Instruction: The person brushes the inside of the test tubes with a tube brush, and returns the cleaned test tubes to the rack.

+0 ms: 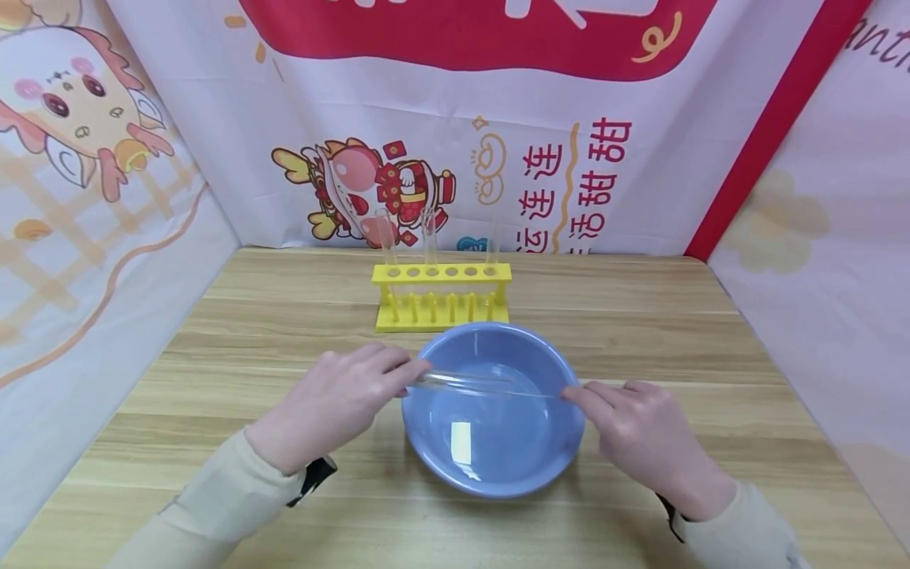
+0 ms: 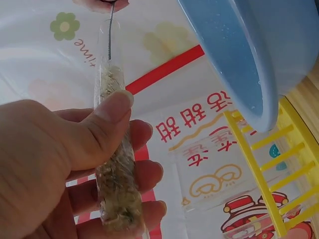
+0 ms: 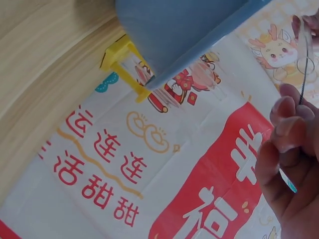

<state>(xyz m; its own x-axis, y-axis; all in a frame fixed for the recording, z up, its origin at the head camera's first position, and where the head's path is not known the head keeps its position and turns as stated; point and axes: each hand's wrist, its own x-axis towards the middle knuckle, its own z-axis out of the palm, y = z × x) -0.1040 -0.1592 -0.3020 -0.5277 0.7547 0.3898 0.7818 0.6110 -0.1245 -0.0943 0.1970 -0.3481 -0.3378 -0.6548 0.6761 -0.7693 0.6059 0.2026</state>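
My left hand [image 1: 348, 403] grips a clear glass test tube [image 2: 103, 45] over the basin, thumb on one side and fingers curled round the other. Inside the tube sits the bristled head of a test tube brush [image 2: 117, 184], its twisted wire coming out of the open end. That wire handle [image 3: 302, 89] is pinched between the thumb and fingertips of my right hand [image 1: 636, 423], at the basin's right rim in the head view. Below the tube stands a round blue basin [image 1: 505, 446] with water in it.
Behind the basin stands a yellow test tube rack [image 1: 441, 274], with several pegs along its base. Clear test tubes [image 1: 430, 237] stand upright in it. Printed cloth [image 1: 441, 103] hangs at the back and both sides of the wood-grain table [image 1: 640, 316].
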